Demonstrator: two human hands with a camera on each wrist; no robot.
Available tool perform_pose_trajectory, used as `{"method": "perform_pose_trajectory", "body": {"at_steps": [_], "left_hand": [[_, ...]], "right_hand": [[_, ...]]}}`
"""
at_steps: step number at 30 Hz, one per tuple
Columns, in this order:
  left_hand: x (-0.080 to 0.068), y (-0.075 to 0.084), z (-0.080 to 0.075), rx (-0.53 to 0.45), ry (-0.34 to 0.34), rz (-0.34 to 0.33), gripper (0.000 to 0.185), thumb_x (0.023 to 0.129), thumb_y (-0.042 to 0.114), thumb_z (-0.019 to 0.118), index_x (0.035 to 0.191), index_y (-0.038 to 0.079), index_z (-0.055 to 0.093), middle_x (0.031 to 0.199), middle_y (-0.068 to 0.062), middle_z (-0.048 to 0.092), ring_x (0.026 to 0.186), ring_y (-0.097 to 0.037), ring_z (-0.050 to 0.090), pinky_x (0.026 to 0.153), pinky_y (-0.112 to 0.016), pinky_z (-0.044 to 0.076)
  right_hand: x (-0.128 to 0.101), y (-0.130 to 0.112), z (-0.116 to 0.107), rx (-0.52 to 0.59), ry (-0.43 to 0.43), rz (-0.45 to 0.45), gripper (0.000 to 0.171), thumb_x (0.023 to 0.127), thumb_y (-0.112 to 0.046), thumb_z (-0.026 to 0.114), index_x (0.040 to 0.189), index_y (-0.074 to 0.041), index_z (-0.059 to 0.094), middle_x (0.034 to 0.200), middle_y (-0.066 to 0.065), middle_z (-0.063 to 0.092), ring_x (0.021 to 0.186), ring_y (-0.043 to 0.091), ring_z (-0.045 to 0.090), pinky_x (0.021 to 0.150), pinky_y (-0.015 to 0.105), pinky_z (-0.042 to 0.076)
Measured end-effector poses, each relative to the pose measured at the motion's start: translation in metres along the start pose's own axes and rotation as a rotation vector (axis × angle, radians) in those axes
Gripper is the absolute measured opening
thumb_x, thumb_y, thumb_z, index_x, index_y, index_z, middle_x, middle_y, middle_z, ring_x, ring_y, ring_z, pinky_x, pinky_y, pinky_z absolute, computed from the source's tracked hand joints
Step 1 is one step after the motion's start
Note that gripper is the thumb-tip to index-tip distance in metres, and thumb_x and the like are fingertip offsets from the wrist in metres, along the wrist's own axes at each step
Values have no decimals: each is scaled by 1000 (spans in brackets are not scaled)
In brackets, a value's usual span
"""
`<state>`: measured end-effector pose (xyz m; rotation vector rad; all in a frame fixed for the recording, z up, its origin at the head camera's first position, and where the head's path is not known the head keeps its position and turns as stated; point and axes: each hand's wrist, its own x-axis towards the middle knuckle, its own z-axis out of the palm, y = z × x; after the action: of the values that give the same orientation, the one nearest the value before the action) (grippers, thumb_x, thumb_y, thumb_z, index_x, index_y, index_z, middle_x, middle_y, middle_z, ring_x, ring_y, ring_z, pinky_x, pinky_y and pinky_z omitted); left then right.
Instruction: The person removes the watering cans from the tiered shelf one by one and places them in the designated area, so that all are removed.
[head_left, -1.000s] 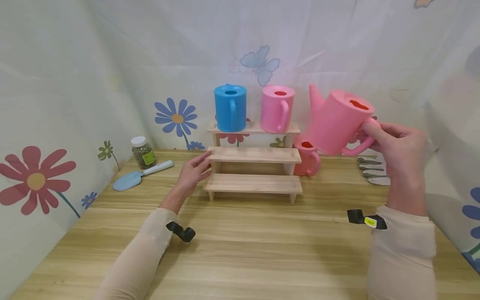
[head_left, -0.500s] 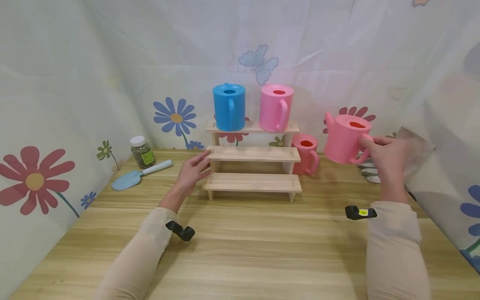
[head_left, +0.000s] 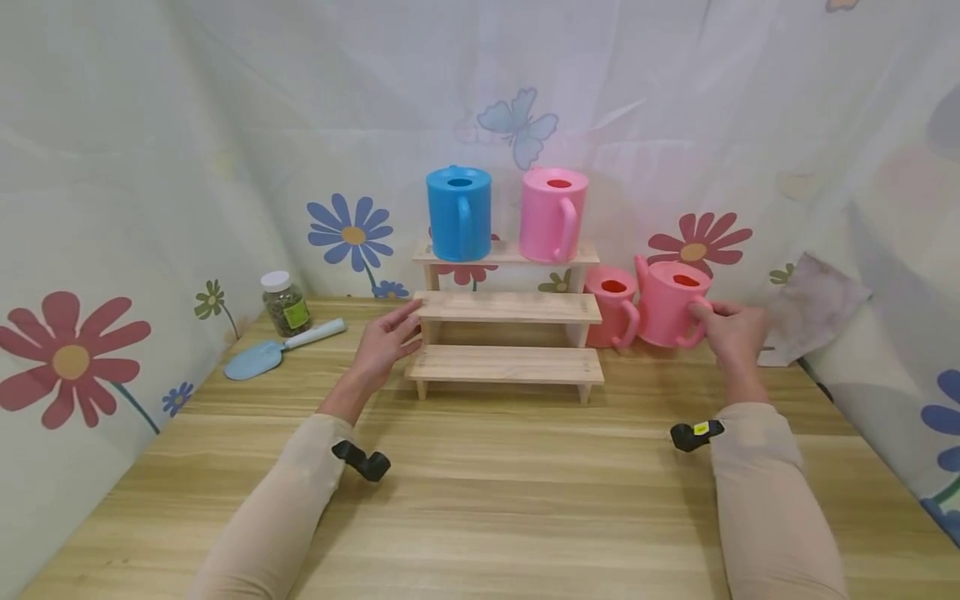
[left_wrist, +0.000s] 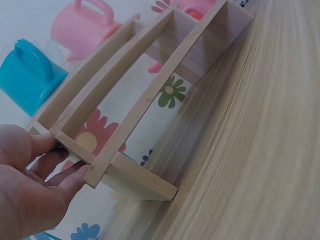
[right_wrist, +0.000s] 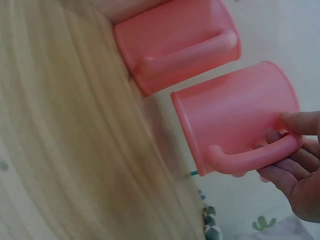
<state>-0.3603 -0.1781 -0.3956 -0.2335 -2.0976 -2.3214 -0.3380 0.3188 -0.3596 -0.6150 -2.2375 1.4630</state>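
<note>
My right hand [head_left: 738, 333] pinches the handle of a coral-pink watering can [right_wrist: 235, 110]. This can is upright at the right of the shelf, low over the tabletop; whether its base touches the wood I cannot tell. Close on its left stands a second coral-pink watering can [head_left: 606, 317], partly behind the shelf. My left hand [head_left: 382, 346] grips the left side of a three-step wooden shelf [head_left: 506, 308], with fingertips on its edge [left_wrist: 97, 172]. On the top step sit a blue watering can [head_left: 450, 221] and a lighter pink watering can [head_left: 543, 221], handles facing me.
At the left lie a light blue trowel [head_left: 258, 360] and a white-lidded jar [head_left: 287, 308] of dark bits. A pale glove-like cloth [head_left: 813, 304] is at the right, partly hidden by my hand. A flowered curtain [head_left: 360, 108] encloses the wooden table [head_left: 525, 500].
My right hand has brought the coral-pink watering can down and left, from tilted in the air to upright beside the other coral can. My left hand has stayed at the shelf.
</note>
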Motion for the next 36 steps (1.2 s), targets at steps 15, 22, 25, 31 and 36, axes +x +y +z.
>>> {"method": "perform_pose_trajectory", "body": {"at_steps": [15,22,25,31,36], "left_hand": [[1,-3,-2,-5,-6,2,40,92,22,52,132,18,49,140,-9,35,121,-29,41,95,-44,39],[1,-3,-2,-5,-11,1,40,92,22,52,132,18,49,140,-9,36,121,-28,41,96,-45,37],[2,-3,-2,-12,-14,4,41,93,21,51,133,17,48,140,-10,35,121,-29,40,97,-47,36],[2,-3,-1,-11,-3,-2,40,92,22,52,132,18,49,140,-9,37,121,-29,40,96,-46,37],[2,-2,-1,-4,-4,0,41,92,22,52,132,18,49,140,-8,36,121,-29,40,95,-45,38]], "right_hand": [[24,32,30,74,85,-31,43,69,-43,75,99,-12,72,93,5,66,78,15,52,50,38,46],[21,30,33,64,75,-21,47,72,-43,73,107,-12,69,104,9,63,84,18,53,60,33,52],[12,24,30,53,60,-7,51,74,-45,69,113,-11,66,110,9,61,90,19,51,73,30,51],[6,19,28,52,50,0,55,71,-47,70,112,-11,66,110,10,60,90,19,49,70,28,50],[2,13,23,59,8,0,64,72,-53,67,119,-10,61,115,10,58,96,21,49,78,29,47]]}}
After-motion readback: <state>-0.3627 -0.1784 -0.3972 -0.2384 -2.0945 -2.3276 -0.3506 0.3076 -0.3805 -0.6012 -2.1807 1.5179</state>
